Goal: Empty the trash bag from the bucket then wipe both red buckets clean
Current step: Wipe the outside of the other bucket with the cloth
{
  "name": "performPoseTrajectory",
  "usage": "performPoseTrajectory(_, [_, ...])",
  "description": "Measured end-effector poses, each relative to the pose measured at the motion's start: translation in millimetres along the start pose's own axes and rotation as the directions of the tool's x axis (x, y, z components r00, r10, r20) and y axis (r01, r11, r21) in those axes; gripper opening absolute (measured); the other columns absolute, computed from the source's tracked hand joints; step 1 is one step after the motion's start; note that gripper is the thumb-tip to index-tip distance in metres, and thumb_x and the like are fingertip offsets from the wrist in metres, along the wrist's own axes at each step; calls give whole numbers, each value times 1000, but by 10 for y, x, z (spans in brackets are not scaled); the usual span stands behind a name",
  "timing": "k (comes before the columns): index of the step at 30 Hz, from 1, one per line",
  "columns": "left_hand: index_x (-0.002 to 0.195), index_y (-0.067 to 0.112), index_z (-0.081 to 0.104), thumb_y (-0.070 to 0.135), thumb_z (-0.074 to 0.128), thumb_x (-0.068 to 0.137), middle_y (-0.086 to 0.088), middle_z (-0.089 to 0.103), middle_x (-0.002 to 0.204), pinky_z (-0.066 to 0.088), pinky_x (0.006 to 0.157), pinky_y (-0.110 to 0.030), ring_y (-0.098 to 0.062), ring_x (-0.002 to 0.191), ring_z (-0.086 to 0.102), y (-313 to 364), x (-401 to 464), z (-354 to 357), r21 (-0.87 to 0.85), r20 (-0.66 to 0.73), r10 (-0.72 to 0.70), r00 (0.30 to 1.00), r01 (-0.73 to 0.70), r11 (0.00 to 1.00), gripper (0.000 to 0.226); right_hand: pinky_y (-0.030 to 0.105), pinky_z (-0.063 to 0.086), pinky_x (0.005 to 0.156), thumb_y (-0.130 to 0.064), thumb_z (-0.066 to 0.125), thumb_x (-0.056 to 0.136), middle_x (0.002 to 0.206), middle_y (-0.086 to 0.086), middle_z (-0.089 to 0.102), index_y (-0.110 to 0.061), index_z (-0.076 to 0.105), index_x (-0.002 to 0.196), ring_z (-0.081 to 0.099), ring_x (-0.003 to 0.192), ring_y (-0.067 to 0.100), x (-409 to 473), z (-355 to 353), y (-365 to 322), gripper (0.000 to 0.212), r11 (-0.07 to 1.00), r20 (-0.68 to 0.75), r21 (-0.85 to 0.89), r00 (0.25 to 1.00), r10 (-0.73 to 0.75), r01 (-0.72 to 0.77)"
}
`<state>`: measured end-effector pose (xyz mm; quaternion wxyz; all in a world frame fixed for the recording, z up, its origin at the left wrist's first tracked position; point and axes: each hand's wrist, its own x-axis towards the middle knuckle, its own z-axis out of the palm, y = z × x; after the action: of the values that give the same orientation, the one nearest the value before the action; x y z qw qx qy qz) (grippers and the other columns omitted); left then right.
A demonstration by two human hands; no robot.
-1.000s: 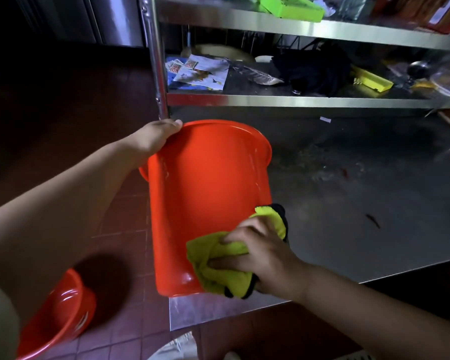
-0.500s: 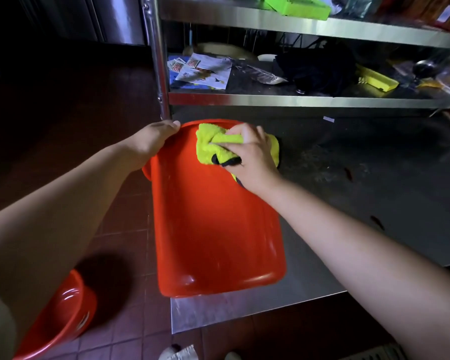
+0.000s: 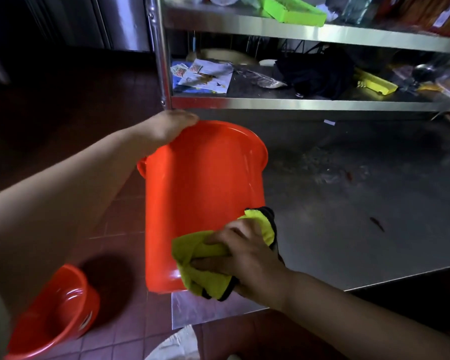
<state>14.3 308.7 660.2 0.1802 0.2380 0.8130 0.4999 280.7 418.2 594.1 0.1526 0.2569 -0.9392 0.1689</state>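
One bucket [image 3: 203, 198] is getting wiped | left hand [image 3: 172, 126] is gripping rim | right hand [image 3: 247, 258] is squeezing cloth [image 3: 200, 274] | floor bucket [image 3: 55, 310] is waiting, looks unwiped

Bucket on table [image 3: 200, 193]: bright orange-red, plain, glossy white highlights near base. Second bucket on floor [image 3: 60, 310]: same orange-red. Cloth [image 3: 205, 263]: lime yellow face, black backing (black shows at edges). Table [image 3: 348, 216]: dull grey steel, dark smudges, small red speck toward far edge. Floor [image 3: 120, 224]: dark maroon tiles, grid pattern. Tray on top shelf [image 3: 294, 10]: neon green. Papers at shelf's left end [image 3: 205, 76]: white, printed blue and red-orange. Tool on shelf [image 3: 374, 83]: yellow. Bundle on shelf [image 3: 315, 71]: black.
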Motion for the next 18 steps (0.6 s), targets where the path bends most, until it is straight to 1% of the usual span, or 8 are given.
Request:
performPoseTrajectory(2, [112,24,64,41,60,87,7,61,106,38,88,-21,-8,98,55,20,32,105,33,-24,-49,999,50,998,30,40,41,80,-37,55,83,113,-4,57,-38,65,114,37,103,22,46,40,46,32,996,15,-33,997,-79,79])
performPoseTrajectory(4, [119,23,62,46,61,86,6,60,113,38,94,-23,-9,105,54,-20,75,126,8,-82,-72,994,73,997,40,37,36,93,-49,55,80,108,-18,39,-43,59,111,33,104,14,90,122,196,32,998,-32,-35,998,-52,51])
performPoseTrajectory(5, [120,22,62,44,61,86,5,60,116,38,98,-24,-10,109,54,-39,91,121,-33,-98,-79,992,76,997,40,33,32,99,-53,55,78,107,-19,35,-41,59,111,33,106,12,137,127,307,35,998,-78,-60,997,-18,14])
performPoseTrajectory(7, [119,21,62,39,61,87,3,62,117,38,99,-24,-12,111,55,-52,99,129,-114,-96,-87,992,76,991,37,32,32,98,-39,61,81,112,-4,49,-29,68,110,42,108,24,359,18,533,32,991,-115,-121,992,48,-62])
performPoseTrajectory(9, [117,18,63,37,62,87,0,64,116,41,98,-26,-15,109,58,-52,112,180,-157,-69,-92,993,80,984,36,39,38,85,-19,72,76,108,13,60,-23,72,106,51,97,37,654,-191,809,29,965,-195,-111,957,214,-238])
performPoseTrajectory(11, [117,17,63,38,63,86,-3,64,120,42,102,-31,-16,110,59,-44,140,245,-183,-44,-99,994,89,979,37,40,38,83,-13,78,70,110,14,60,-19,73,105,50,97,41,902,-356,1137,36,918,-249,-123,907,340,-378])
performPoseTrajectory(13, [117,20,64,41,64,85,-2,62,124,40,106,-33,-17,113,57,-53,174,283,-187,-63,-110,992,96,978,38,39,37,85,-13,77,71,113,11,59,-18,72,107,48,102,38,1050,-426,1363,36,882,-283,-106,864,416,-459])
performPoseTrajectory(18, [123,14,59,50,65,80,-5,58,129,39,107,-34,-19,118,54,-155,186,266,-159,-122,-129,984,108,981,57,37,33,88,-20,78,70,112,9,57,-24,71,108,46,101,37,1001,-311,1220,39,887,-280,-95,868,411,-451])
